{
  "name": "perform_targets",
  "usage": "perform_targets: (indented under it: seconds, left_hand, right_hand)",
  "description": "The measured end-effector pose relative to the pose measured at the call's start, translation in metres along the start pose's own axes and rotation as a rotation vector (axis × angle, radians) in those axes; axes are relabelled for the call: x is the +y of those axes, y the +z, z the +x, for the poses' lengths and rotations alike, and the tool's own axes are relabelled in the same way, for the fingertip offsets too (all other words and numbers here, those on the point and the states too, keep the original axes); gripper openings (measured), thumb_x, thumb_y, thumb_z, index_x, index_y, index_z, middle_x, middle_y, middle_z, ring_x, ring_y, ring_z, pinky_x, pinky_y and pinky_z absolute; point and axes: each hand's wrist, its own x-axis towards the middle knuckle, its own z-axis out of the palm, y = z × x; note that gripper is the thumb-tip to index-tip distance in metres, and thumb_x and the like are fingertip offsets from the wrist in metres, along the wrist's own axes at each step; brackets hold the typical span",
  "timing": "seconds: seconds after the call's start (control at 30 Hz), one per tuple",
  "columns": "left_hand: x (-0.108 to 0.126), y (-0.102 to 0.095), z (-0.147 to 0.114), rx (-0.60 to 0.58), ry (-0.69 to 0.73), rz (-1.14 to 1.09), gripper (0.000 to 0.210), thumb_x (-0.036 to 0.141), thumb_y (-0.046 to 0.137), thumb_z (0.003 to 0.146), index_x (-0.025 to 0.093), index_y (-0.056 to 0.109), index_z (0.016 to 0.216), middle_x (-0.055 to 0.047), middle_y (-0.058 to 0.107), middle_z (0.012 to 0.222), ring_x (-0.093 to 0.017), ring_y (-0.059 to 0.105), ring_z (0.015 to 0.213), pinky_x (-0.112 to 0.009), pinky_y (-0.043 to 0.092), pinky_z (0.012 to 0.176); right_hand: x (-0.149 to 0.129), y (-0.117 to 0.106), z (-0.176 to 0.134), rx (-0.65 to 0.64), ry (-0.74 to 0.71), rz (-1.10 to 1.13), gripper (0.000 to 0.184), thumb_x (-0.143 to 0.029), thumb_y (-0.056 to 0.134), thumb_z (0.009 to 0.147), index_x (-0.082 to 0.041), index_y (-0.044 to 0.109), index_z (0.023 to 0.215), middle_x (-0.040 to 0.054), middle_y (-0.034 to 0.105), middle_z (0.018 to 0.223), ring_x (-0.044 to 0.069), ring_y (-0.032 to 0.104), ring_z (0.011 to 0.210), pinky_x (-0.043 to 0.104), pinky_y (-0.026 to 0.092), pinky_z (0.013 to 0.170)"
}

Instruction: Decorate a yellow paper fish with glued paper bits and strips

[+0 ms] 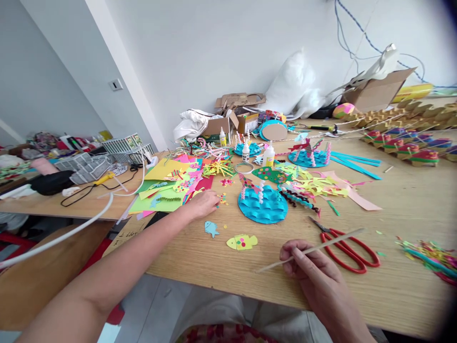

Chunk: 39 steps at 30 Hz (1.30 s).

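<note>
Gripping a thin, pale, straight stick point(321, 246) near its middle, the right hand point(310, 270) has its thumb and fingers clamped on it above the near edge of the wooden table point(400, 290). The stick's long axis slants from near left to far right, its far end passing over the pair of red-handled metal scissors point(352, 250).

The left hand point(204, 205) reaches farther across, its fingers bunched at a small cluster of multicoloured paper pieces point(223, 199). The pieces lie just right of those fingertips, much nearer the left hand than the right; I cannot tell whether the fingertips pinch any of them. Beyond the pieces, to the right, stands a round, blue, wave-patterned base point(266, 214).

2 flat paper fish lie on the near side: a light blue fish point(211, 228) near the left hand, and a yellow fish with coloured dots point(242, 242) left of the right hand's fingers, its long axis running left to right.

Farther back, 3 small plastic bottles stand upright: a white-and-yellow bottle point(268, 156), a white bottle point(245, 153) and a yellow-labelled bottle point(223, 138); how full they are cannot be told. At the far right, a brown cardboard box point(374, 90) has white material over its top; what is inside is hidden.
</note>
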Motion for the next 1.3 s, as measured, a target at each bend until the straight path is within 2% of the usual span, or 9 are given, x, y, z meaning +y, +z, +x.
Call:
perform_targets:
  seconds: [0.27, 0.53, 0.87, 1.03, 1.17, 1.3]
  left_hand:
    - [0.007, -0.003, 0.007, -0.057, 0.075, 0.213, 0.008, 0.014, 0.056, 0.072, 0.015, 0.063, 0.074, -0.01, 0.06, 0.082, -0.023, 0.054, 0.087, -0.033, 0.043, 0.075]
    - [0.01, 0.001, 0.007, -0.024, 0.063, 0.264, 0.018, 0.011, 0.047, 0.077, 0.013, 0.063, 0.071, -0.011, 0.059, 0.078, -0.024, 0.055, 0.082, -0.035, 0.042, 0.071]
    - [-0.005, 0.003, 0.006, -0.009, 0.081, 0.227, 0.011, 0.018, 0.053, 0.077, 0.016, 0.064, 0.076, -0.007, 0.06, 0.08, -0.02, 0.054, 0.084, -0.029, 0.041, 0.073]
    - [0.004, -0.001, 0.01, -0.037, 0.083, 0.189, 0.011, 0.015, 0.053, 0.074, 0.016, 0.063, 0.071, -0.008, 0.06, 0.078, -0.021, 0.054, 0.084, -0.03, 0.041, 0.074]
    - [0.013, -0.002, 0.012, -0.033, 0.036, 0.147, 0.017, 0.009, 0.048, 0.074, 0.014, 0.063, 0.067, -0.011, 0.061, 0.077, -0.023, 0.055, 0.083, -0.032, 0.042, 0.072]
    - [0.011, -0.001, 0.013, -0.006, -0.025, 0.053, 0.018, 0.009, 0.048, 0.073, 0.014, 0.064, 0.067, -0.01, 0.062, 0.078, -0.023, 0.055, 0.084, -0.032, 0.041, 0.073]
  right_hand:
    - [0.001, 0.0, -0.001, -0.002, -0.001, -0.02, 0.018, -0.035, 0.067, 0.068, -0.018, 0.065, 0.073, 0.0021, 0.058, 0.065, 0.01, 0.047, 0.052, 0.022, 0.037, 0.048]
    - [0.0, 0.0, -0.001, 0.016, -0.007, -0.028, 0.02, -0.036, 0.068, 0.067, -0.018, 0.065, 0.073, 0.0028, 0.058, 0.065, 0.011, 0.047, 0.051, 0.023, 0.038, 0.048]
    - [-0.001, 0.001, -0.001, 0.012, -0.002, -0.046, 0.02, -0.036, 0.067, 0.067, -0.017, 0.064, 0.073, 0.0026, 0.058, 0.064, 0.011, 0.047, 0.051, 0.023, 0.037, 0.048]
    - [-0.001, 0.001, -0.001, 0.008, -0.001, -0.052, 0.02, -0.037, 0.068, 0.067, -0.017, 0.065, 0.073, 0.0028, 0.058, 0.064, 0.011, 0.047, 0.052, 0.023, 0.037, 0.048]
    - [0.0, 0.0, 0.0, 0.007, -0.003, -0.043, 0.019, -0.036, 0.067, 0.068, -0.018, 0.065, 0.073, 0.0022, 0.058, 0.065, 0.011, 0.047, 0.052, 0.022, 0.037, 0.048]
    - [0.0, 0.0, -0.001, 0.007, -0.005, -0.032, 0.018, -0.036, 0.068, 0.067, -0.019, 0.065, 0.072, 0.0019, 0.058, 0.064, 0.011, 0.046, 0.052, 0.022, 0.037, 0.048]
